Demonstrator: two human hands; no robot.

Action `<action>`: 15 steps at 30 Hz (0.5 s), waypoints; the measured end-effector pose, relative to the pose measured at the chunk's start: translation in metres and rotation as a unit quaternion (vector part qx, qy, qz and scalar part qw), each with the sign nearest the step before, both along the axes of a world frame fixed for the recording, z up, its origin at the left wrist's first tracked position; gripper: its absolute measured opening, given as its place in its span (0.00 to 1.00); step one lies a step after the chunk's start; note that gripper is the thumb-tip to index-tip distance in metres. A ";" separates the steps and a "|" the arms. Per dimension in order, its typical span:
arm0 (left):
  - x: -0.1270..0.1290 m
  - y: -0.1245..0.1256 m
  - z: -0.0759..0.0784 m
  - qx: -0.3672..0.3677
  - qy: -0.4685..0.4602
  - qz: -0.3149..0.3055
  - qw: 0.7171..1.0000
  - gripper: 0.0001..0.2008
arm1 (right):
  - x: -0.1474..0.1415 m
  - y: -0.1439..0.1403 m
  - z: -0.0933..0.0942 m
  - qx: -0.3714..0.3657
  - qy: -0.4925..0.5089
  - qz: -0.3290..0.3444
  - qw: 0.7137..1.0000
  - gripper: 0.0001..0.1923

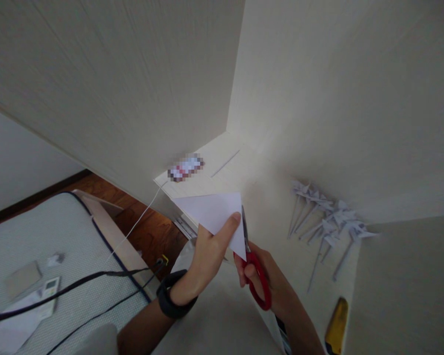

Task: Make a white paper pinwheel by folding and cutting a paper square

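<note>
My left hand (210,249), with a black band on its wrist, grips a white triangular piece of paper (214,209), thumb on top. My right hand (262,276) has its fingers through the red handles of a pair of scissors (264,288). The dark blades lie along the paper's right edge; whether they bite into it I cannot tell. On the pale surface to the right lie several white paper pinwheels (333,217) on thin sticks. A single thin stick (225,163) rests farther back.
A phone-like device (186,167), blurred out, lies at the back left with a white cable. Walls rise behind and to the right. A yellow and black tool (337,323) lies at lower right. On the mattress (59,222) are a remote control (51,296), papers and dark cords.
</note>
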State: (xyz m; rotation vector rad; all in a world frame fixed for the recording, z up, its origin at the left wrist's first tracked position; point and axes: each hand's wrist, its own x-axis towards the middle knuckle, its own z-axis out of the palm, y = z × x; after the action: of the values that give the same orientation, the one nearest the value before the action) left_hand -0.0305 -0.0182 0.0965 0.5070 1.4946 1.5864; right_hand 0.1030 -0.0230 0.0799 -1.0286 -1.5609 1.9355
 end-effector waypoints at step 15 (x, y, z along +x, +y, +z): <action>0.002 -0.004 -0.001 0.009 0.007 0.021 1.000 0.09 | -0.004 -0.005 -0.001 0.052 -0.013 -0.009 0.999 0.27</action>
State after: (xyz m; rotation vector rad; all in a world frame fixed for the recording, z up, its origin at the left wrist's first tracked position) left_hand -0.0290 -0.0221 0.0957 0.5006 1.5118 1.6337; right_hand 0.0987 -0.0275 0.0793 -1.0254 -1.6431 1.8148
